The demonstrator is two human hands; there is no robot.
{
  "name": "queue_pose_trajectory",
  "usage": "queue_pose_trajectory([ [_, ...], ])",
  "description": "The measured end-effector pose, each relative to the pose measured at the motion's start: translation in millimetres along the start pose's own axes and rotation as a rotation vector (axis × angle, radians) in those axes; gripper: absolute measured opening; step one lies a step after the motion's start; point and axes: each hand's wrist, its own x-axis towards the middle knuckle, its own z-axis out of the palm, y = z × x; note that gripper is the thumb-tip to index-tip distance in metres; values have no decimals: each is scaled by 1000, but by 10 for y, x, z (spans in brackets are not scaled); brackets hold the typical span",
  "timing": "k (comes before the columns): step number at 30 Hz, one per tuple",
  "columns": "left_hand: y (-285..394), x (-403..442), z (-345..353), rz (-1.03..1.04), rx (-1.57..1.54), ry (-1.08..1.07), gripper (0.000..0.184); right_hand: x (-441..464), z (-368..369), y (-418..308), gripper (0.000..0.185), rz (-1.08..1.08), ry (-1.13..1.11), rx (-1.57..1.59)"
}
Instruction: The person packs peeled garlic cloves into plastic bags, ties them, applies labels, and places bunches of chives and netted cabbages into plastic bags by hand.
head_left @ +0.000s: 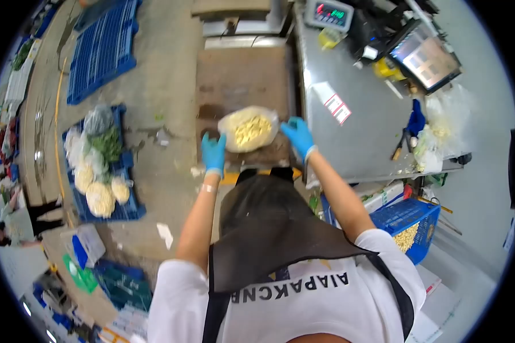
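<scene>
A clear plastic bag (228,127) of pale yellow pieces, which look like peeled garlic cloves (253,131), lies on a brown, worn platform (240,74). My left hand (213,154), in a blue glove, is at the bag's left edge with its fingers apart; whether it touches the plastic I cannot tell. On the other side, my right hand (298,137), also gloved in blue, is just off the bag's right edge. Its fingers are spread and nothing shows in them.
A steel table (355,146) borders the platform on the right, bearing a digital scale display (329,15), a screen (426,57) and printed labels (337,108). Below it stands a blue crate (423,228) of pale pieces. Left, a blue pallet (129,211) carries bagged produce; another person (20,223) is beyond.
</scene>
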Motion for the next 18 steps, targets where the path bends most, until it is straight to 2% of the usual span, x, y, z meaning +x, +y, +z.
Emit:
queue_pose_trajectory([
  [2,-123,-33,-62,36,-105,29,69,-226,-169,169,55,-75,-38,-118],
  [4,-59,-201,-185,52,-108,38,66,-601,-311,44,47,34,-148,-185],
  [7,30,-451,-264,1,103,136,67,-956,-201,331,37,101,-339,-81],
  [8,89,-532,-237,6,120,159,66,-1026,-187,354,32,36,-412,-159],
  [9,167,-598,-193,7,137,186,66,-1125,-254,38,35,64,-490,-212],
  [13,351,-581,-13,18,254,126,75,-1107,-7,91,33,-54,-529,-259],
  [14,360,-540,51,81,308,140,79,-1042,22,-40,32,-37,-568,-246],
  [17,421,-490,284,255,693,287,77,-729,305,-212,30,-193,-487,-239],
  [18,264,-359,370,348,794,393,63,-538,499,-177,28,-255,-462,-281],
])
